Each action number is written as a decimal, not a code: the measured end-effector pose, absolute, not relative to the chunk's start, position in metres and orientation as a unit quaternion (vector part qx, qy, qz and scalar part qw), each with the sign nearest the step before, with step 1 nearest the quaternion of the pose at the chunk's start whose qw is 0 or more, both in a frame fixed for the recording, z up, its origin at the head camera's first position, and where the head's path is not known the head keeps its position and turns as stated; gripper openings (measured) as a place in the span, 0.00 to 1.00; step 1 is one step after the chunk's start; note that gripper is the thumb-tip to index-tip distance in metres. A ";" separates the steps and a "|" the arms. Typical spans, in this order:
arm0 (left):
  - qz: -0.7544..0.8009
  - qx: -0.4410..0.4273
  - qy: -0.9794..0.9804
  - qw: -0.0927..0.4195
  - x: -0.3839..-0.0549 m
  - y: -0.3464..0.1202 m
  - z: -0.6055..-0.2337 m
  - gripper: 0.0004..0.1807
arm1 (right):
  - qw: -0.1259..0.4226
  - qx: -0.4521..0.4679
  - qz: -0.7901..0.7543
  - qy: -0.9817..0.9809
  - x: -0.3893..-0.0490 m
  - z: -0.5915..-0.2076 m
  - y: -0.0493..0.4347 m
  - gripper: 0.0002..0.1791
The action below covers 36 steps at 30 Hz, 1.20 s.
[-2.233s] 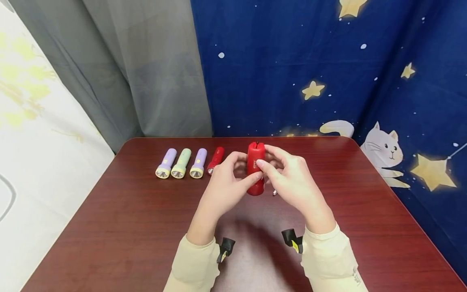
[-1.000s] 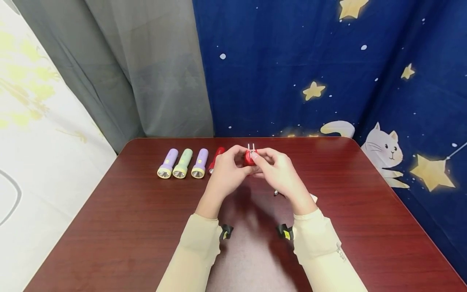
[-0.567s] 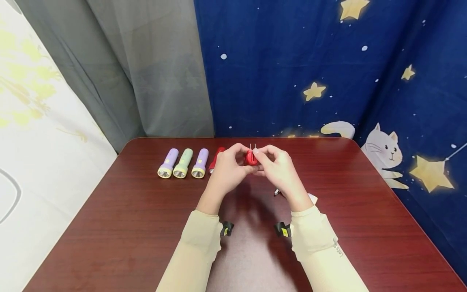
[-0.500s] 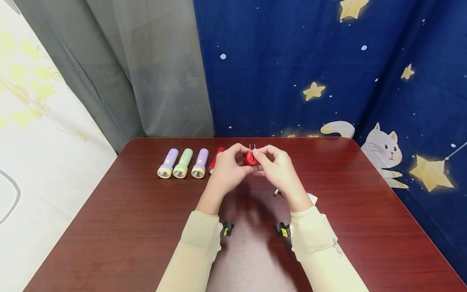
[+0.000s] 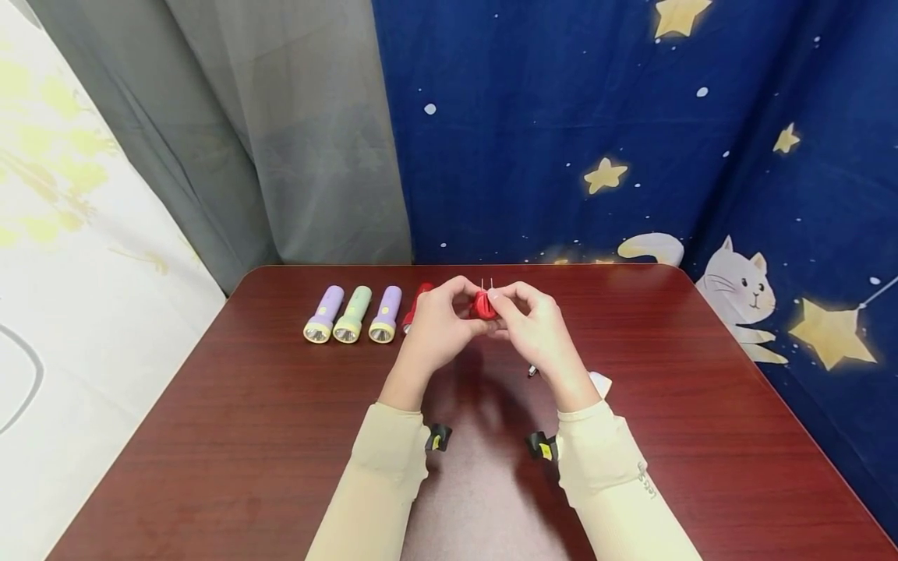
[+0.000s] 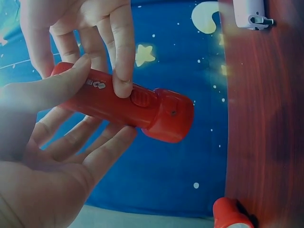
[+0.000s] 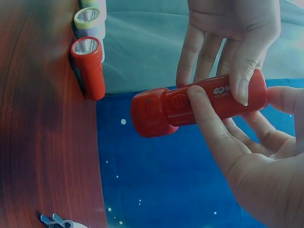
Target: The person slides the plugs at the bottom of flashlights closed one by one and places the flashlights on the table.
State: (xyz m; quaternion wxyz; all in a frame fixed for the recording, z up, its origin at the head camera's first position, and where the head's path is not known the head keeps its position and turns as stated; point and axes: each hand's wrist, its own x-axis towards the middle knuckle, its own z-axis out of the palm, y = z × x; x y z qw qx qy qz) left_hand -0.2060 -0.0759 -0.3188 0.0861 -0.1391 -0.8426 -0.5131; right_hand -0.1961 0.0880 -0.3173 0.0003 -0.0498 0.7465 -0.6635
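Both hands hold a red flashlight (image 5: 482,305) above the table, its tail end toward the head camera. Two thin metal prongs stick up from that end in the head view. My left hand (image 5: 443,327) grips the body, thumb (image 7: 243,90) across the printed logo and fingers on the other side. My right hand (image 5: 529,319) has its thumb at the tail end beside the prongs. Its index finger (image 6: 122,71) lies along the body near the ribbed switch (image 6: 144,97). The flashlight's wide head shows in both wrist views; in the head view it is hidden.
On the wooden table (image 5: 266,452), a row at the back left holds two purple flashlights (image 5: 386,313), a green flashlight (image 5: 353,313) and another red flashlight (image 7: 89,71). A white object (image 6: 249,13) with metal prongs lies at the right, partly behind my right forearm. Curtains hang behind.
The flashlight has tipped from showing its length to showing its tail end, and two prongs now stand out of it. Both hands shifted slightly left; the last half second shows almost no motion.
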 end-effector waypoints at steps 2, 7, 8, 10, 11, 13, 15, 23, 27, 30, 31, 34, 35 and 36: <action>-0.511 -0.138 -0.844 0.086 -0.207 -0.075 -0.320 0.20 | -0.002 -0.049 -0.663 0.747 -0.196 -0.318 0.088 0.16; -0.503 -0.134 -0.849 0.090 -0.208 -0.074 -0.324 0.20 | -0.005 -0.048 -0.653 0.756 -0.197 -0.319 0.088 0.17; -0.502 -0.134 -0.850 0.090 -0.208 -0.074 -0.325 0.20 | -0.005 -0.049 -0.650 0.759 -0.197 -0.320 0.089 0.17; -0.500 -0.135 -0.851 0.093 -0.209 -0.073 -0.327 0.19 | -0.008 -0.048 -0.642 0.765 -0.197 -0.320 0.089 0.17; -0.500 -0.136 -0.850 0.094 -0.209 -0.073 -0.327 0.19 | -0.010 -0.049 -0.638 0.768 -0.197 -0.321 0.089 0.17; -0.501 -0.138 -0.849 0.095 -0.210 -0.073 -0.328 0.19 | -0.013 -0.050 -0.634 0.771 -0.198 -0.321 0.089 0.17; -0.500 -0.141 -0.849 0.097 -0.210 -0.073 -0.328 0.19 | -0.015 -0.052 -0.632 0.773 -0.198 -0.321 0.089 0.17; -0.485 -0.135 -0.858 0.099 -0.208 -0.072 -0.327 0.19 | -0.019 -0.056 -0.632 0.773 -0.198 -0.324 0.091 0.17; -0.467 -0.130 -0.869 0.102 -0.205 -0.071 -0.324 0.19 | -0.027 -0.055 -0.618 0.784 -0.197 -0.323 0.091 0.16; -0.450 -0.135 -0.875 0.115 -0.202 -0.069 -0.320 0.18 | -0.037 -0.054 -0.608 0.791 -0.196 -0.321 0.092 0.15; -0.444 -0.137 -0.877 0.120 -0.201 -0.068 -0.318 0.18 | -0.040 -0.053 -0.607 0.792 -0.196 -0.320 0.092 0.15; -0.431 -0.140 -0.882 0.131 -0.198 -0.066 -0.314 0.18 | -0.046 -0.057 -0.602 0.795 -0.194 -0.317 0.092 0.15; -0.428 -0.140 -0.883 0.133 -0.197 -0.066 -0.313 0.18 | -0.047 -0.057 -0.601 0.795 -0.194 -0.316 0.092 0.15; -0.425 -0.140 -0.884 0.134 -0.197 -0.065 -0.312 0.18 | -0.047 -0.057 -0.601 0.796 -0.193 -0.315 0.093 0.14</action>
